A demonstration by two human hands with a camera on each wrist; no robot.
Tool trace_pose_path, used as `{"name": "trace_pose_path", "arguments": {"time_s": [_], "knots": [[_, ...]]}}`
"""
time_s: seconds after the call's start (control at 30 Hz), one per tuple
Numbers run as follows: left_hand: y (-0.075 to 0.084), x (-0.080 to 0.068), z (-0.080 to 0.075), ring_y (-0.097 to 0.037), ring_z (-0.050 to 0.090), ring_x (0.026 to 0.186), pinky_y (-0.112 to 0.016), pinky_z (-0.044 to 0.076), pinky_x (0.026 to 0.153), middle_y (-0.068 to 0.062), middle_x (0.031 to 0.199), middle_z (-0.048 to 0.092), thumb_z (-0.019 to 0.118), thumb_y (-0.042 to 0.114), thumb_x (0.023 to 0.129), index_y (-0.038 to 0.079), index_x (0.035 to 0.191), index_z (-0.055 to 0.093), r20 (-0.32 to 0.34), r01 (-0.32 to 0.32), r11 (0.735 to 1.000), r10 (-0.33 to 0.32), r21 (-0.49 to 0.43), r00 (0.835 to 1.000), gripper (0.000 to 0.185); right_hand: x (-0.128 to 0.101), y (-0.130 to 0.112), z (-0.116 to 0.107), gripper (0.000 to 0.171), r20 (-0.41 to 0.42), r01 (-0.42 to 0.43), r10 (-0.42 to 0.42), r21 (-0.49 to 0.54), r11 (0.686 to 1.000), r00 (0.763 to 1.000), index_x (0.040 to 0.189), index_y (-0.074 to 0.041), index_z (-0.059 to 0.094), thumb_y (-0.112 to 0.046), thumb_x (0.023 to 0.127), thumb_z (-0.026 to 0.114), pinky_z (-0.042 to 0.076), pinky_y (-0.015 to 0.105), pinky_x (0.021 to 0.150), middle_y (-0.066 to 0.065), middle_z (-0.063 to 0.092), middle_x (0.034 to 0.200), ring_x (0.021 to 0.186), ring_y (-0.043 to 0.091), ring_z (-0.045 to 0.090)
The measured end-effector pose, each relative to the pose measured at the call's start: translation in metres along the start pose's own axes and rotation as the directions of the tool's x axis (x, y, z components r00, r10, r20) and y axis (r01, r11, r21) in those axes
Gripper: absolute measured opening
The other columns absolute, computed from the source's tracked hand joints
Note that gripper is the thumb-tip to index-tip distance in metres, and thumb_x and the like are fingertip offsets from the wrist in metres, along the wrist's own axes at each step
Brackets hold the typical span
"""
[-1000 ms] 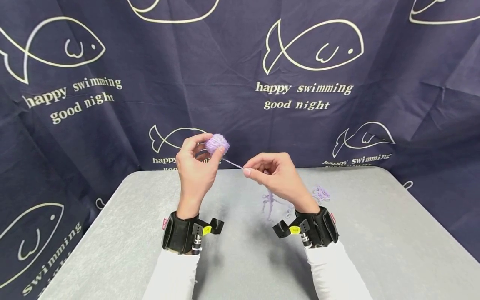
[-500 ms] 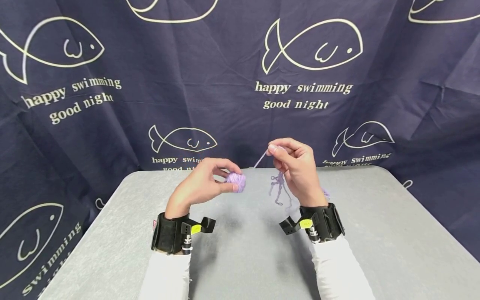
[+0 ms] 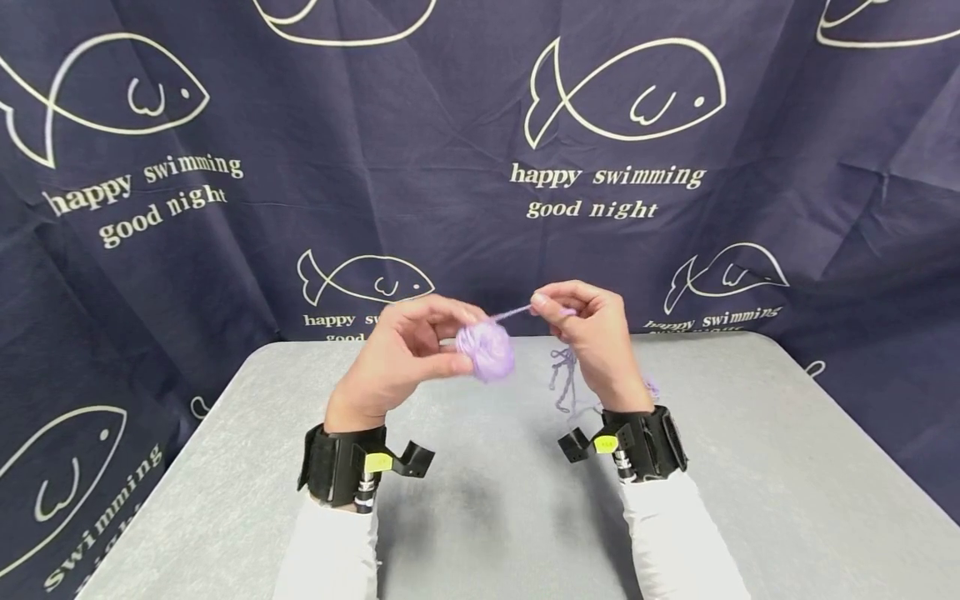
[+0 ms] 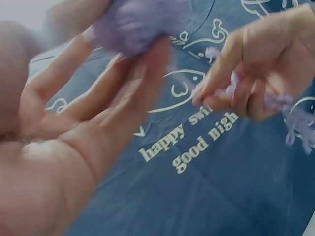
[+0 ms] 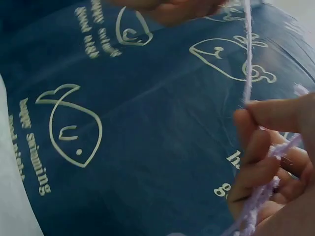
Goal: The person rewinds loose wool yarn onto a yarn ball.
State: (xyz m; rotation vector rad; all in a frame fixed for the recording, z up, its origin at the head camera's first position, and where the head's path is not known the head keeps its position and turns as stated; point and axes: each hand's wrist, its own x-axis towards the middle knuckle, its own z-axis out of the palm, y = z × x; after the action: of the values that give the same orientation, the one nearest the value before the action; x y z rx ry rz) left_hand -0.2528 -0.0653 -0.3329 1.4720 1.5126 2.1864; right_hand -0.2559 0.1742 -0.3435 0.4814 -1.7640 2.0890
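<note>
My left hand [image 3: 408, 354] grips a small lilac yarn ball [image 3: 486, 348] between fingers and thumb, above the grey table [image 3: 487, 500]. A short strand [image 3: 512, 313] runs from the ball up to my right hand [image 3: 581, 329], which pinches it between thumb and forefinger. Loose lilac yarn [image 3: 564, 379] dangles below the right hand toward the table. In the left wrist view the ball [image 4: 135, 24] is blurred at my fingertips, and the right hand [image 4: 261, 78] pinches yarn beside it. The right wrist view has the strand [image 5: 247, 54] rising from my pinching fingers [image 5: 256, 147].
A dark blue cloth [image 3: 480, 150] printed with white fish and words hangs behind the table and drapes at both sides. A small tuft of lilac yarn [image 3: 652, 387] lies on the table behind my right wrist. Black wrist mounts [image 3: 341, 467] sit on both forearms.
The left hand dropped with the ball from high to just above the table, then rose slightly and moved right. The right hand lifted and moved right, with the strand now short between the hands.
</note>
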Motion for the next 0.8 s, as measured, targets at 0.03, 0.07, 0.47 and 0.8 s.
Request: {"name": "trace_pose_path", "arguments": {"time_s": [0.03, 0.07, 0.47, 0.8], "knots": [[-0.001, 0.002, 0.001, -0.022, 0.069, 0.101, -0.031, 0.059, 0.084, -0.009, 0.115, 0.07, 0.085, 0.003, 0.08, 0.01, 0.113, 0.073, -0.057, -0.036, 0.999, 0.034, -0.026, 0.998, 0.035, 0.0, 0.001, 0.0, 0.003, 0.024, 0.001, 0.001, -0.068, 0.998, 1.0, 0.092, 0.0, 0.076, -0.001, 0.09, 0.075, 0.04, 0.018, 0.05, 0.002, 0.072, 0.076, 0.058, 0.009, 0.051], [-0.003, 0.004, 0.002, -0.02, 0.069, 0.099, -0.029, 0.058, 0.083, -0.008, 0.114, 0.071, 0.086, 0.006, 0.08, 0.011, 0.113, 0.073, -0.119, -0.069, 0.996, 0.062, -0.053, 0.991, 0.035, -0.001, 0.002, 0.001, 0.006, 0.053, 0.008, -0.001, -0.127, 0.992, 0.999, 0.094, 0.001, 0.075, -0.003, 0.089, 0.076, 0.042, 0.019, 0.052, 0.002, 0.072, 0.077, 0.06, 0.009, 0.053], [-0.015, 0.018, 0.012, -0.018, 0.07, 0.087, -0.028, 0.06, 0.076, -0.008, 0.101, 0.071, 0.072, -0.014, 0.085, 0.0, 0.112, 0.071, -0.66, -0.044, 0.985, 0.143, 0.165, 0.738, 0.03, -0.009, 0.003, 0.02, 0.004, 0.367, 0.22, -0.084, -0.35, 0.911, 0.927, 0.092, -0.007, 0.077, -0.005, 0.088, 0.078, 0.033, 0.023, 0.047, 0.0, 0.059, 0.067, 0.054, 0.011, 0.044], [-0.016, 0.008, 0.002, -0.024, 0.068, 0.088, -0.036, 0.061, 0.08, -0.012, 0.105, 0.071, 0.082, -0.003, 0.081, 0.0, 0.11, 0.073, -0.418, 0.296, 0.74, -0.023, 0.603, 0.908, 0.03, -0.01, -0.005, 0.014, 0.006, 0.274, 0.162, -0.099, -0.217, 0.963, 0.957, 0.093, 0.0, 0.076, -0.002, 0.087, 0.077, 0.044, 0.023, 0.051, 0.003, 0.069, 0.076, 0.06, 0.011, 0.054]]}}
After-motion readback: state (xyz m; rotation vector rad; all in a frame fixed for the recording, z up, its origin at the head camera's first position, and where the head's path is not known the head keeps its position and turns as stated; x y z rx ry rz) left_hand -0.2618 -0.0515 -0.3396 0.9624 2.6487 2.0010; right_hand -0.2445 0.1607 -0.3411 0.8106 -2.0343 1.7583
